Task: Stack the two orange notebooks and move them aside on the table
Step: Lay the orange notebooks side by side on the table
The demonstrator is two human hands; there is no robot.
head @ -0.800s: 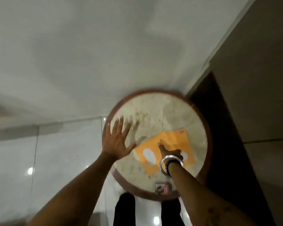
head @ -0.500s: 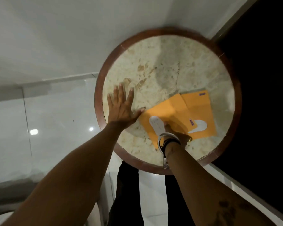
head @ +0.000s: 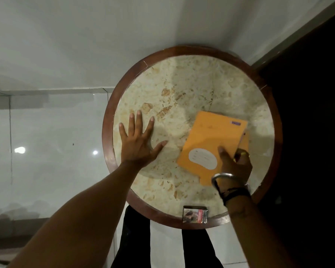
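An orange notebook (head: 211, 140) with a white label lies on top of a second orange notebook (head: 245, 142), of which only a right-hand strip shows. Both sit on the right half of the round marble table (head: 190, 89). My right hand (head: 234, 163), with a metal bangle at the wrist, grips the stack at its near right corner, thumb on the top cover. My left hand (head: 139, 144) rests flat on the table's left side with fingers spread, holding nothing, a short way left of the notebooks.
A small printed box (head: 195, 214) sits at the table's near rim. The table has a dark wooden rim (head: 107, 132). White tiled floor lies to the left, a dark area to the right. Dark trouser legs (head: 133, 240) show below the table.
The two notebooks lay side by side and overlapping; now one lies squarely over the other, shifted right. My right hand moved from the near edge to the stack's right corner. My left hand stayed flat.
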